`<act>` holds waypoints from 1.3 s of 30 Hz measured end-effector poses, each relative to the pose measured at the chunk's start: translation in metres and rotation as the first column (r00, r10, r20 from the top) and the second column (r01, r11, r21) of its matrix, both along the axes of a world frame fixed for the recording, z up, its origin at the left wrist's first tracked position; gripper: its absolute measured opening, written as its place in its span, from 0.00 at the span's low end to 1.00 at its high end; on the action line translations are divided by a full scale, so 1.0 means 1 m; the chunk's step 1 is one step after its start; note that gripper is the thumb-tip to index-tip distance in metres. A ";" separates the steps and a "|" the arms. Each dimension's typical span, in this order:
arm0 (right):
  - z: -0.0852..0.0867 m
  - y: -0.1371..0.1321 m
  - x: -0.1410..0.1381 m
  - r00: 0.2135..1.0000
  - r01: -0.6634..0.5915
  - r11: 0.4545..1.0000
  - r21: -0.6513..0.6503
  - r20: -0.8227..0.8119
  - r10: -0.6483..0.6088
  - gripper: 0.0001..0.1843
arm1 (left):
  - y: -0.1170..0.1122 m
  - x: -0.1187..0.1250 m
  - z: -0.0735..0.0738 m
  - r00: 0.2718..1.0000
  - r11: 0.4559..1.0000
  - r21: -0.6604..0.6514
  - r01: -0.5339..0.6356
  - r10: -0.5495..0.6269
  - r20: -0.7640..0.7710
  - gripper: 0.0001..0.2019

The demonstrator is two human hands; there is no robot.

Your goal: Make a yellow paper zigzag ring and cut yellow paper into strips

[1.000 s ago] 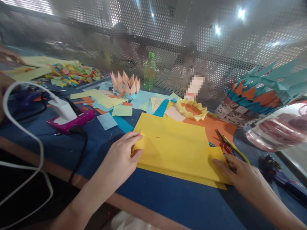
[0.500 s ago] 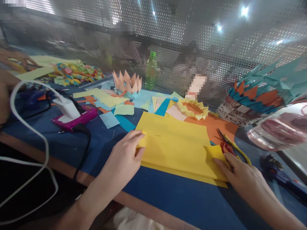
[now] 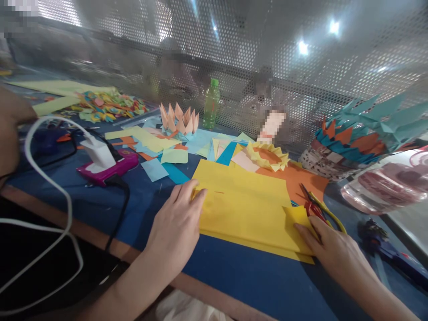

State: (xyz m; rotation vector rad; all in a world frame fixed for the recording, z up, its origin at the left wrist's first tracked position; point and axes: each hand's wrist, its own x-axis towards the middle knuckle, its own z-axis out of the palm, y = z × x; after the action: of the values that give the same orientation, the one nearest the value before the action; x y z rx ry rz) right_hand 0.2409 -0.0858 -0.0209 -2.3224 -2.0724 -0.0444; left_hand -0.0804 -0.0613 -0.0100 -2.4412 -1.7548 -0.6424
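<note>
Yellow paper (image 3: 240,200) lies in front of me on the blue table, in layers with a doubled front edge. My left hand (image 3: 179,218) is at its left edge, fingers closed on the paper there, the fingertips partly hidden. At the right edge my right hand (image 3: 329,243) pinches a turned-up flap between thumb and fingers. Just beyond that hand are scissors (image 3: 314,207) with red and yellow handles, resting partly on orange paper (image 3: 304,180). A ring of folded yellow paper points (image 3: 267,156) sits behind the sheet.
A magenta power strip (image 3: 110,169) with a white plug (image 3: 98,151) and cables stands left. Behind are paper scraps (image 3: 154,138), a peach paper crown (image 3: 180,119) and a green bottle (image 3: 211,104). Right are a pink-tinted container (image 3: 384,187) and a blue glue gun (image 3: 394,256). Another person's arm (image 3: 11,125) shows left.
My left hand has turned over the left edge, and the small flap it pinched is now mostly covered. My right hand keeps its hold. The other person's hand at left has moved out of view.
</note>
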 end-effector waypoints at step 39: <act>0.006 -0.010 -0.011 0.995 0.077 0.994 0.075 -0.066 -0.072 0.25 | -0.023 -0.001 -0.039 0.906 0.885 0.207 0.417 -0.385 -0.178 0.24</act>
State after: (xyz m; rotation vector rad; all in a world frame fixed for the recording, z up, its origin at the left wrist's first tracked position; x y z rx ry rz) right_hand 0.2299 -0.0962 -0.0153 -2.3234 -1.9197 -0.0516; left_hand -0.0818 -0.0845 -0.0487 -2.6151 -1.0528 -0.6581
